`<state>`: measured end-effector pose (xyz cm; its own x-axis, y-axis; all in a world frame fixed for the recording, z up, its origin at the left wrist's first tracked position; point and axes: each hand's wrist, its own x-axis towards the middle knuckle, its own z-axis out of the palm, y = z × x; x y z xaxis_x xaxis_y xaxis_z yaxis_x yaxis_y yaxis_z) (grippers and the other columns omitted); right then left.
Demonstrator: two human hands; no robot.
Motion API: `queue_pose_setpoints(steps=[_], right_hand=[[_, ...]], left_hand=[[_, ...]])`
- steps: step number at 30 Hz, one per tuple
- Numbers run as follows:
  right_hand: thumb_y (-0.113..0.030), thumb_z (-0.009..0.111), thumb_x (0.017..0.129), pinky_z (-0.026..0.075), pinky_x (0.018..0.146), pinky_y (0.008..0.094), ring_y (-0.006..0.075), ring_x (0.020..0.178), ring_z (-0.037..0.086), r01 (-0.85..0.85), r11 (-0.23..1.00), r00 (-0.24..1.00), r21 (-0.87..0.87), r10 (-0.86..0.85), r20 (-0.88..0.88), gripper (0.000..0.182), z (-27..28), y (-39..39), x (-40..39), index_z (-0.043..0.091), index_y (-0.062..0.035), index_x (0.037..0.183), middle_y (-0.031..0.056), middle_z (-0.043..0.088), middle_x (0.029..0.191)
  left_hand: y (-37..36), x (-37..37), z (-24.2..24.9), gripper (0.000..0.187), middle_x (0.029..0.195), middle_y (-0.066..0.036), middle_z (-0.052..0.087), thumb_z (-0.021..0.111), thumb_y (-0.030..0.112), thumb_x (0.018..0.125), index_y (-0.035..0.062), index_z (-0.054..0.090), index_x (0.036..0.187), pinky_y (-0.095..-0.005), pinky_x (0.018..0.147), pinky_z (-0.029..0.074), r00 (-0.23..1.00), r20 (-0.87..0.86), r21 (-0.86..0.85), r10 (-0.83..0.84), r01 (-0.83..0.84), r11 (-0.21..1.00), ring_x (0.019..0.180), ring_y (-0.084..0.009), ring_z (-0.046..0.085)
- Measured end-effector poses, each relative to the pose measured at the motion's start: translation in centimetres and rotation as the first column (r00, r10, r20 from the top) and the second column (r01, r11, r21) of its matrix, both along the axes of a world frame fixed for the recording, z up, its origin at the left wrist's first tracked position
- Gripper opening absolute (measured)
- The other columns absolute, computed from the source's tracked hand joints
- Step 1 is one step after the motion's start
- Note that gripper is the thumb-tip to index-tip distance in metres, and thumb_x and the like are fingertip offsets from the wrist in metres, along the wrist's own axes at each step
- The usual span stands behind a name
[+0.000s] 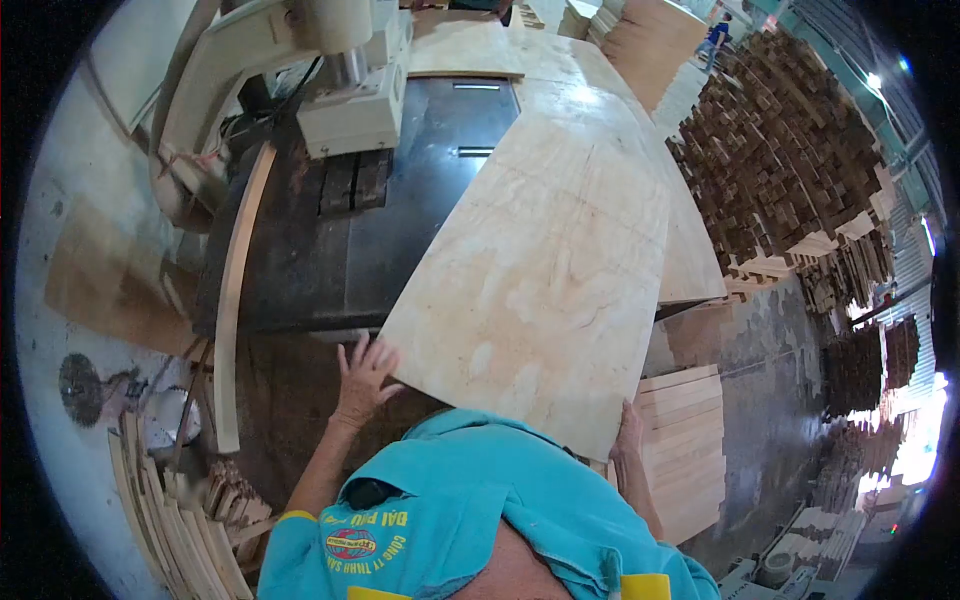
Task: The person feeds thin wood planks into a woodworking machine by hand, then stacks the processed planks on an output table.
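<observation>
A large pale plywood sheet (540, 280) lies slanted across the black machine table (400, 230), its near edge close to my turquoise shirt. My left hand (365, 378) is at the sheet's near left corner, fingers spread and the fingertips by the edge. On the opposite side, my right hand (628, 435) grips the near right edge, with its fingers partly hidden. Above the table's far left part stands the light-coloured machine head (350, 115). A long, narrow, slightly curved wooden strip (238, 300) rests along the table's left edge.
More plywood (570, 65) extends beyond the table, where another person is partly visible. Stacked boards (682, 450) stand to my right, with tall wood piles (790, 150) behind. Curved wooden pieces (185, 530) stand at lower left, near a round saw blade (80, 388).
</observation>
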<state>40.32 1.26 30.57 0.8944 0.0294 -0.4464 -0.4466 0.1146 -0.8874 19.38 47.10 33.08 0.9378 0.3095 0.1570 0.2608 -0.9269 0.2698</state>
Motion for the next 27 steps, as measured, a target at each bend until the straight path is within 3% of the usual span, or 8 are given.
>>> queue_pose_setpoints(steps=[8,9,11,13,15,17,21,27], right_hand=[[-0.031,0.055,0.093,0.052,0.074,0.0329,0.0174,0.089,0.061,0.103,0.993,0.995,0.058,-0.102,-0.011,0.039,-0.7,-3.8,4.9,0.057,0.0029,0.113,0.0103,0.063,0.099],[-0.030,0.054,0.093,0.051,0.078,0.0336,0.0184,0.092,0.061,0.091,0.965,0.995,-0.247,-0.076,0.068,0.040,-0.6,-4.1,5.8,0.054,0.0023,0.116,0.0114,0.062,0.103],[-0.030,0.053,0.093,0.050,0.083,0.0343,0.0195,0.096,0.060,0.081,0.840,0.992,-0.537,-0.017,0.122,0.041,-0.7,-4.6,6.5,0.052,0.0018,0.120,0.0125,0.061,0.106],[-0.027,0.057,0.090,0.044,0.093,0.0384,0.0236,0.110,0.054,0.447,0.349,0.760,-0.823,0.337,0.556,0.039,-1.2,-2.3,7.4,0.053,0.0004,0.117,0.0158,0.057,0.115],[-0.033,0.063,0.084,0.040,0.093,0.0475,0.0337,0.119,0.048,0.326,0.216,0.691,-0.920,0.609,0.388,0.044,-0.2,1.3,7.8,0.055,-0.0081,0.120,0.0168,0.052,0.127],[-0.036,0.057,0.087,0.030,0.100,0.0580,0.0354,0.131,0.036,0.086,0.222,0.704,-0.971,0.676,0.217,0.045,0.3,4.9,7.6,0.053,-0.0090,0.124,0.0172,0.044,0.138],[-0.035,0.055,0.088,0.025,0.097,0.0671,0.0350,0.135,0.031,0.179,0.226,0.710,-0.957,0.644,0.285,0.043,0.8,7.0,9.6,0.053,-0.0136,0.126,0.0145,0.044,0.138],[-0.029,0.056,0.088,0.025,0.100,0.0640,0.0304,0.131,0.039,0.215,0.261,0.649,-0.941,0.682,0.338,0.035,0.0,5.0,15.8,0.058,-0.0126,0.120,0.0110,0.049,0.134]], left_hand=[[-1.2,9.4,-2.5,0.068,0.137,-0.014,0.039,0.080,0.023,0.064,0.0164,0.054,0.126,-0.0590,0.105,0.025,0.964,0.086,-0.087,-0.253,0.260,0.962,0.131,-0.0341,0.033],[-1.2,10.6,-2.2,0.066,0.137,-0.016,0.039,0.078,0.023,0.065,0.0133,0.054,0.125,-0.0539,0.105,0.029,0.952,0.100,-0.100,-0.290,0.300,0.949,0.129,-0.0370,0.033],[-1.9,13.1,-1.8,0.066,0.137,-0.017,0.039,0.078,0.023,0.066,0.0123,0.053,0.126,-0.0513,0.105,0.030,0.942,0.124,-0.123,-0.313,0.328,0.937,0.128,-0.0378,0.034],[-2.4,15.6,-1.5,0.066,0.136,-0.018,0.039,0.077,0.021,0.066,0.0113,0.053,0.126,-0.0466,0.104,0.033,0.924,0.183,-0.096,-0.337,0.357,0.929,0.124,-0.0393,0.036],[-3.1,17.6,-1.1,0.066,0.135,-0.018,0.039,0.077,0.022,0.066,0.0112,0.053,0.126,-0.0470,0.104,0.033,0.929,0.153,-0.095,-0.336,0.352,0.931,0.123,-0.0392,0.036],[-4.3,19.2,-1.0,0.065,0.135,-0.018,0.040,0.077,0.022,0.067,0.0112,0.053,0.126,-0.0475,0.104,0.033,0.936,0.124,-0.092,-0.329,0.341,0.936,0.123,-0.0392,0.036],[-6.0,21.6,-1.0,0.063,0.133,-0.018,0.041,0.076,0.024,0.069,0.0103,0.053,0.126,-0.0482,0.104,0.033,0.941,0.136,-0.116,-0.310,0.326,0.938,0.123,-0.0396,0.036],[-8.5,25.8,-0.6,0.060,0.132,-0.019,0.041,0.075,0.024,0.071,0.0071,0.053,0.124,-0.0486,0.103,0.033,0.956,0.100,-0.122,-0.277,0.288,0.950,0.122,-0.0415,0.036]])
